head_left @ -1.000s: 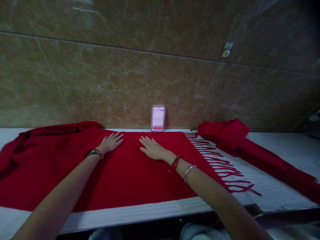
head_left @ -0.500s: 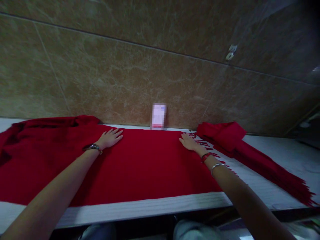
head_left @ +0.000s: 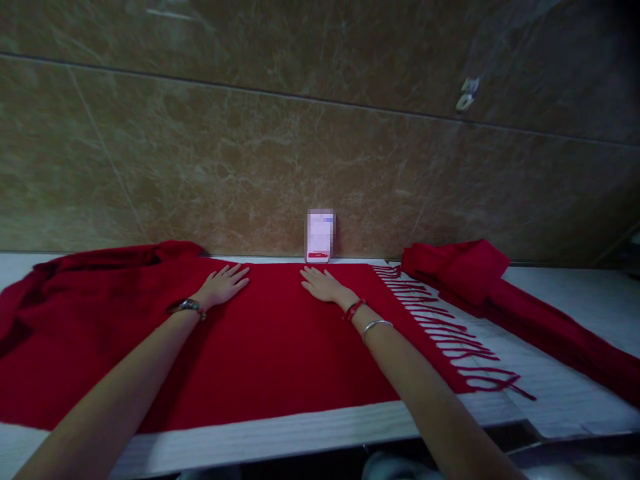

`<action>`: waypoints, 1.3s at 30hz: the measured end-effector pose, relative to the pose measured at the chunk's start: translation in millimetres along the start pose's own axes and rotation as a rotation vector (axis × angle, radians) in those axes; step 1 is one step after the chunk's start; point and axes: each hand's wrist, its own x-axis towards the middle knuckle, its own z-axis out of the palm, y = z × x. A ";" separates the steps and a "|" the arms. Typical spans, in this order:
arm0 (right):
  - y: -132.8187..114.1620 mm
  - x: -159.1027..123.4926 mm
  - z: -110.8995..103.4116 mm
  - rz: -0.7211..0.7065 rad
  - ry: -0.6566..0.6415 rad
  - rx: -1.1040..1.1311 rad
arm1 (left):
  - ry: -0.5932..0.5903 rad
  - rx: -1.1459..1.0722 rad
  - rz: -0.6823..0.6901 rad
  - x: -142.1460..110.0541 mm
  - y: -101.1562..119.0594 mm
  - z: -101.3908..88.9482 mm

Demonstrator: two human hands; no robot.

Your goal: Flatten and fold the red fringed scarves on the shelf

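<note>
A red scarf (head_left: 280,347) with a fringed right end lies spread flat along the table, its left part heaped and wrinkled. My left hand (head_left: 223,285) rests on it near the far edge, fingers spread and palm down. Also flat on the cloth, my right hand (head_left: 323,285) lies a little to the right, just below a phone, with its fingers apart. The fringe (head_left: 440,327) fans out in strands to the right of my right forearm. Neither hand grips anything.
The phone (head_left: 320,233), its screen blurred, leans against the brown marbled wall (head_left: 240,153). A second red cloth (head_left: 460,273), folded and bunched, lies on the right of the white table (head_left: 250,443). An outlet-like fitting (head_left: 467,93) is on the wall.
My right hand has slid left across the scarf, from beside the fringe to below the phone. More of the fringe now shows. My left hand stays in about the same place.
</note>
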 end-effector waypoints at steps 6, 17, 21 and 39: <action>114.2 -53.9 -11.7 0.298 0.077 -0.094 | 0.009 0.000 -0.003 2.0 -1.0 2.5; 123.8 -57.3 -14.6 0.174 0.401 -0.178 | -0.001 0.024 -0.022 -0.3 2.2 -1.9; 122.6 -54.0 -7.9 0.101 0.293 -0.128 | 0.036 0.015 -0.045 -4.1 7.6 -5.2; 135.9 -1.5 -46.9 0.113 0.110 -0.183 | -0.119 0.119 0.148 67.4 -25.9 -34.4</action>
